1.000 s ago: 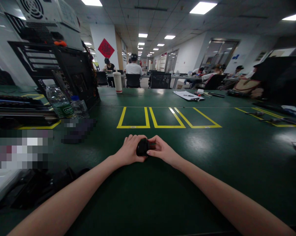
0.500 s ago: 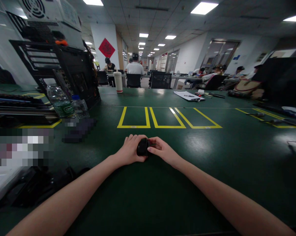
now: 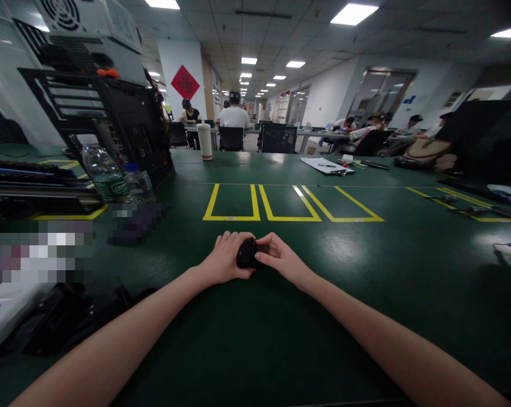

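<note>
Black object (image 3: pixel 246 255): between both hands, short of yellow tape (image 3: pixel 293 219) at 12 o'clock | left hand (image 3: pixel 226 261): fingers wrapped round it from 9 o'clock | right hand (image 3: pixel 276 255): fingers at 3 o'clock edge, pinch or touch, can't tell | handling seemingly underway, not released; finished portion unclear

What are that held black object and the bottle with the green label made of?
The black object looks like smooth, slightly shiny plastic from its faint highlights; coated metal is possible. The bottle seems clear, glossy plastic: its transparent walls catch reflections.
</note>
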Tool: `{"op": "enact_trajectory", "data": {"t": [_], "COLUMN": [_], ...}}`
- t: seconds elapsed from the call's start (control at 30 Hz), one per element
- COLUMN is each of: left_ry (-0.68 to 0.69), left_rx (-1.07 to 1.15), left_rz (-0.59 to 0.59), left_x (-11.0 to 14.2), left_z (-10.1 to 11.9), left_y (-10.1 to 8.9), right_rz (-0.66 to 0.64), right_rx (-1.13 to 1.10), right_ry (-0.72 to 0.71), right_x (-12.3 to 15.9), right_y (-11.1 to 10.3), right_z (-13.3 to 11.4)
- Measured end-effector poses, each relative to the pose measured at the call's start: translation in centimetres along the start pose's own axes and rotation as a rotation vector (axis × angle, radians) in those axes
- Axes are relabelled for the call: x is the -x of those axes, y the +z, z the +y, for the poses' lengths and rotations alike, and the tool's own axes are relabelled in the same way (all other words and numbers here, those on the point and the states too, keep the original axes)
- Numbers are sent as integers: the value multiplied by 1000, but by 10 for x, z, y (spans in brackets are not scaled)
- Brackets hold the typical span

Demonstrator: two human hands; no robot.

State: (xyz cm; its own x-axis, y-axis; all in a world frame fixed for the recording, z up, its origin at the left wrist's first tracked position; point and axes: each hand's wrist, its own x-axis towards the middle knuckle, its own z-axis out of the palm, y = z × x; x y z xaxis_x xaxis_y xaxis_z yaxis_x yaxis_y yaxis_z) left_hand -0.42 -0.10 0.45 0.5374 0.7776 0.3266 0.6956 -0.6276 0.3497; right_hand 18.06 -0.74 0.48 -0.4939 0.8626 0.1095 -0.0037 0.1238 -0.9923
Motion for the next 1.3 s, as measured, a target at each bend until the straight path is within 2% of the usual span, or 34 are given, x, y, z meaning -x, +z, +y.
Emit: {"op": "enact_trajectory", "data": {"t": [0.13,0.3,0.5,0.63,0.77,0.9,1.13,1.3], "left_ry": [-3,-8,-1,5,-16,-9,-21,-3], "left_rx": [9,0,-36,-19,-7,-13,13,8], "left_rz": [-7,-12,13,0,-7,-13,-14,-20], "left_x": [1,0,-1,0,0,-1,0,0], "left_z": [1,2,1,1,3,3,2,2], "left_y": [-1,-2,1,0,-2,-3,-3,-2], "right_rz": [-10,-87,-24,7,-28,-73,-34,16], "right_rx": [17,-16,-20,-12,-22,-24,-25,-7], "right_ry": [45,4,-31,1,38,6,-17,26], "right_x": [-1,2,1,-1,-1,1,2,-1], "right_y": [-2,-4,0,0,-3,-3,1,-1], "right_z": [2,0,1,2,2,1,-3,3]}}
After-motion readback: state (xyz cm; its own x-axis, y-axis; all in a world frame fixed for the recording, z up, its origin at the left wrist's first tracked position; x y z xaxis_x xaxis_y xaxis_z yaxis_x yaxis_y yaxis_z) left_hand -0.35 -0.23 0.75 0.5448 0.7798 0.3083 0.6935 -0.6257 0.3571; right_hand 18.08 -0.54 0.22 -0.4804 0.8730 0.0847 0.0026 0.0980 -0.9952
